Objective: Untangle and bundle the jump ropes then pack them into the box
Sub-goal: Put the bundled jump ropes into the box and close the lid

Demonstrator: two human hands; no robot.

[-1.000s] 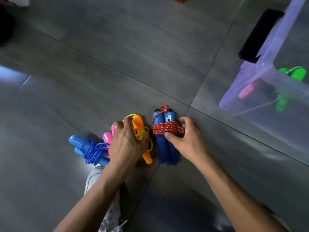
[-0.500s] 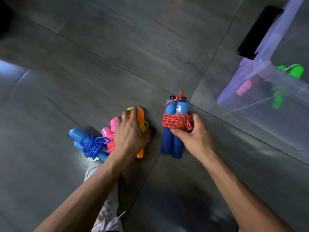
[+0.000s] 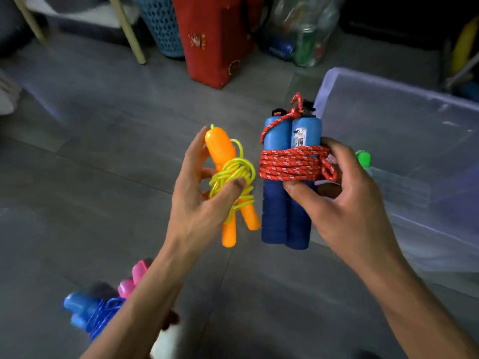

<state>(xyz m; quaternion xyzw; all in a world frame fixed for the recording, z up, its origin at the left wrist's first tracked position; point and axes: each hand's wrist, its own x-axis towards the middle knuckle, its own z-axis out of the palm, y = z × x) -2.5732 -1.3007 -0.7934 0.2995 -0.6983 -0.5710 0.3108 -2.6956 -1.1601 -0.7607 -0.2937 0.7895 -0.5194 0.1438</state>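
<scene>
My left hand (image 3: 199, 203) holds an orange-handled jump rope bundle (image 3: 223, 156) wound with yellow cord, lifted above the floor. Beside it my right hand (image 3: 344, 211) grips a blue-handled bundle (image 3: 282, 216) wrapped in red speckled rope, its handles upright. The clear plastic box (image 3: 404, 120) stands on the floor at the right, just behind that bundle; a green handle (image 3: 363, 158) shows inside it past my right fingers. Near my left forearm, a blue bundle (image 3: 88, 309) and a pink bundle (image 3: 133, 278) lie on the floor.
The floor is grey tile. Along the back stand a red padded object (image 3: 212, 40), a teal mesh basket (image 3: 162, 24), bagged bottles (image 3: 300, 29) and pale wooden legs (image 3: 129, 32). A white shoe (image 3: 166, 340) shows by my left arm.
Both hands have lifted their bundles off the floor, the orange one in the left and the blue-and-red one in the right. The view has tilted up toward the box and the back.
</scene>
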